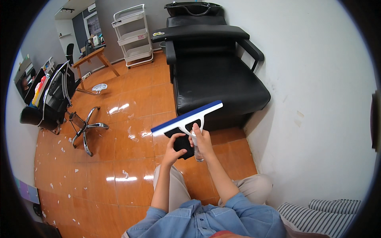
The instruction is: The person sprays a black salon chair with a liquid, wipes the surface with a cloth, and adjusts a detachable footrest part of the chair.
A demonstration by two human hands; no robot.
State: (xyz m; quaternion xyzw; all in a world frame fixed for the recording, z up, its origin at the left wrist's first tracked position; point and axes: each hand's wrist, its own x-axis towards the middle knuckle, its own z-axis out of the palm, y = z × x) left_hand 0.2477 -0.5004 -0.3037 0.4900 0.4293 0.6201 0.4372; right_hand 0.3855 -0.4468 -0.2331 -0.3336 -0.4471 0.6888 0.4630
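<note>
Two hands are raised over the knees. A white squeegee (188, 118) with blue blade is gripped by the closed right hand (202, 139); a black cloth (181, 142) is pinched in the left hand (173, 152). Scraps remain on the floor (119, 158), left; a black chair (214, 79) stands far.

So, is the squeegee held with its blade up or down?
Blade up. The squeegee has its blue blade on top, tilted, and the right hand grips its white handle below.

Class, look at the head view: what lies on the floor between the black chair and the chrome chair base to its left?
Only bare orange tile floor with white scraps lies between the black chair and the chrome base, seen in the head view.
</note>
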